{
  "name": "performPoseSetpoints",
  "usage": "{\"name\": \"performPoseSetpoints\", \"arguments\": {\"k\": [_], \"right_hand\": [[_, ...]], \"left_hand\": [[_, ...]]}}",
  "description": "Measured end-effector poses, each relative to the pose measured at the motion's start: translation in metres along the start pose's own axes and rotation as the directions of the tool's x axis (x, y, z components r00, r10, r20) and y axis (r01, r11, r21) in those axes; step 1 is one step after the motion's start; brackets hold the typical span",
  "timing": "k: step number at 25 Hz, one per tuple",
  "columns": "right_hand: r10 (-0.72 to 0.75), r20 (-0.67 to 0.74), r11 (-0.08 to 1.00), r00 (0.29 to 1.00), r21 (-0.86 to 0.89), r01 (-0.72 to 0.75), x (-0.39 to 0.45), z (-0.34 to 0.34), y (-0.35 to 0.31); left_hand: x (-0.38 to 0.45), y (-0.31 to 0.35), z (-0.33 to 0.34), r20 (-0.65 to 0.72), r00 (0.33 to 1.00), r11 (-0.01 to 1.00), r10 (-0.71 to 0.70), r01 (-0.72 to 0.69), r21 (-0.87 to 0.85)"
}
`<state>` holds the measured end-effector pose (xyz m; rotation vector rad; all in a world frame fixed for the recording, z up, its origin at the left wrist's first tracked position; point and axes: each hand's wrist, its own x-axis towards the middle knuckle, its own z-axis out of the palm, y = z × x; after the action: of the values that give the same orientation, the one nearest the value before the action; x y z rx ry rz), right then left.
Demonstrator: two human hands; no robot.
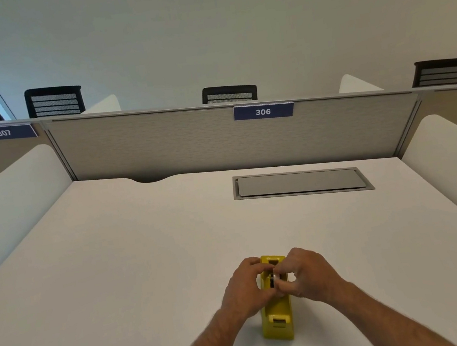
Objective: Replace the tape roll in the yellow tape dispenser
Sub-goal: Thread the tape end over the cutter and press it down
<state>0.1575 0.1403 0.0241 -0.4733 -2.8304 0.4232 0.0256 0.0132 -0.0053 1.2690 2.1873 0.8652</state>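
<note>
The yellow tape dispenser stands on the white desk, near its front, with its cutter end pointing toward me. Both hands meet over its middle. My left hand presses against the left side of the dispenser, with its fingers curled at the roll cavity. My right hand comes in from the right and pinches a small greyish piece at the cavity, likely the tape roll or its core. Fingers hide most of that piece.
A grey cable-access lid is set into the desk at the back right. A fabric divider with a label reading 306 closes the far edge. White side panels flank the desk. Black chairs stand beyond the divider.
</note>
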Motion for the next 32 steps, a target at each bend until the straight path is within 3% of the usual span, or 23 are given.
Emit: {"name": "performPoseSetpoints", "arguments": {"k": [7,32], "right_hand": [[0.066,0.017,0.996,0.998,0.064,-0.067,0.0034,-0.0005,0.0044],[0.011,-0.007,0.997,1.0,0.079,-0.01,-0.0009,0.0044,0.0092]], "left_hand": [[-0.0002,0.0011,-0.0002,0.001,1.0,1.0,-0.006,0.006,0.004],[0.0008,-0.001,-0.0011,0.015,1.0,0.999,0.007,-0.007,0.034]]}}
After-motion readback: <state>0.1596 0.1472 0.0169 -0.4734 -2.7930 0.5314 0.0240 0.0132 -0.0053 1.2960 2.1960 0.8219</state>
